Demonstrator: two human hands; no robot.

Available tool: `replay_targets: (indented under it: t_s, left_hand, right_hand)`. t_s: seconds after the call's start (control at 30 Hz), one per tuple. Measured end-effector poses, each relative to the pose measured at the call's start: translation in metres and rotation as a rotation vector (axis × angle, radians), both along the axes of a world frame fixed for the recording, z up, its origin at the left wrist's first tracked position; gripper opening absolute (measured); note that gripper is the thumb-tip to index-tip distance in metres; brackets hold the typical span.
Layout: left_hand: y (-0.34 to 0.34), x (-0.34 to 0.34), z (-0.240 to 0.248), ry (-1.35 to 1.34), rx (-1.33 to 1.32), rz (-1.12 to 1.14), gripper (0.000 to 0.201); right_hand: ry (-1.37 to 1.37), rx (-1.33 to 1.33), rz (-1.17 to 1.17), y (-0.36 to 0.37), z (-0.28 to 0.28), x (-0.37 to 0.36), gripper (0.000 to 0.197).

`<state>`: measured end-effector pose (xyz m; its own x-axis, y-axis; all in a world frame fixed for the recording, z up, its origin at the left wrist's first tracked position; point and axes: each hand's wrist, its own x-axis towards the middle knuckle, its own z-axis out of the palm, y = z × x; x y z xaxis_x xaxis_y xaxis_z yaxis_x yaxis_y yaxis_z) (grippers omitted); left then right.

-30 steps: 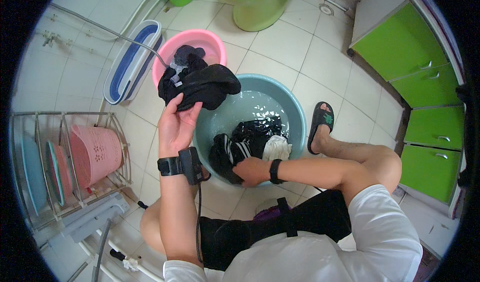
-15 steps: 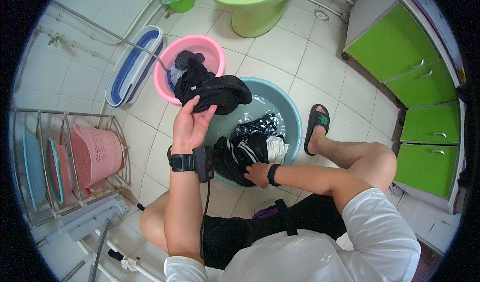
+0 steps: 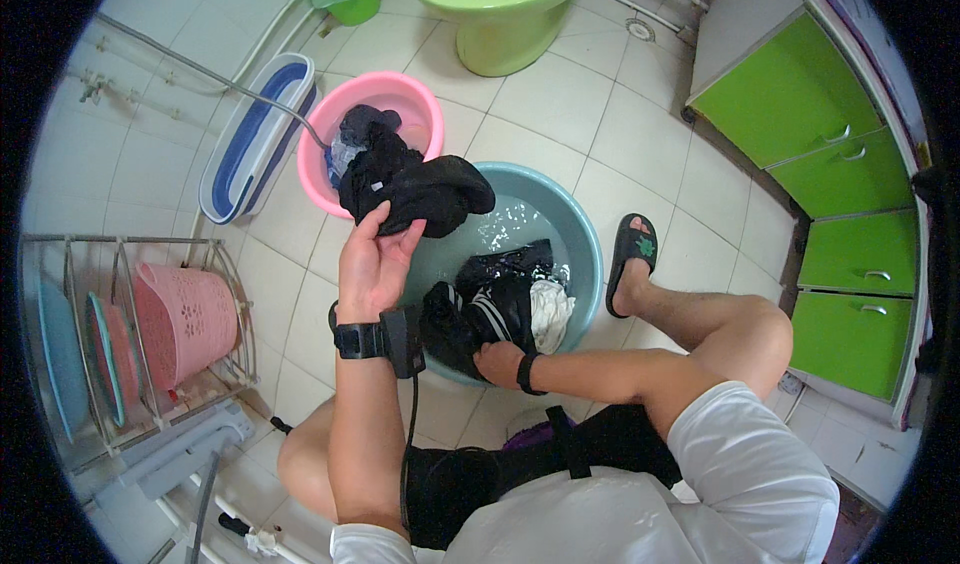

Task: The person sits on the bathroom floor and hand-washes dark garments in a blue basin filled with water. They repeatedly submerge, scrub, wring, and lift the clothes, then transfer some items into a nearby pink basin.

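Note:
My left hand is closed on a bunched black garment, thumb and fingers pinching its lower edge. That garment hangs across from the pink basin to the rim of the blue-green basin. My right hand grips a wet black garment with white stripes at the near side of the blue-green basin. A white cloth lies next to it in the water. Darker clothes and something blue and clear lie in the pink basin.
A grey hose runs down into the pink basin. Left of it leans a folded white-and-blue tub. A metal rack holds a pink basket. A green toilet stands beyond, and green cabinets line the right.
My right hand has shifted slightly left along the striped garment, whose folds have moved. The left hand keeps its hold on the black garment. The whole view has shifted a little.

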<state>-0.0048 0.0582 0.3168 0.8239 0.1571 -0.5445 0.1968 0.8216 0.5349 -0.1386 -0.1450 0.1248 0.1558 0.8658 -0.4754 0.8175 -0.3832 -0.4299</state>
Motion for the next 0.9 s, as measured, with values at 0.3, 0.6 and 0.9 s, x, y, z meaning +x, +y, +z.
replay_targets:
  t_s: [0.3,0.6,0.9]
  left_hand:
    - [0.008,0.007,-0.02,0.018,-0.053,0.021,0.029]
    - [0.01,0.009,-0.027,0.025,-0.027,0.044,0.03]
    - [0.004,0.002,-0.013,0.005,-0.071,-0.001,0.028]
  right_hand:
    - [0.024,0.195,-0.441,-0.031,-0.052,0.177,0.041]
    - [0.165,-0.188,-0.397,-0.066,-0.083,0.174,0.067]
    - [0.085,-0.128,-0.433,-0.089,-0.012,0.151,0.022]
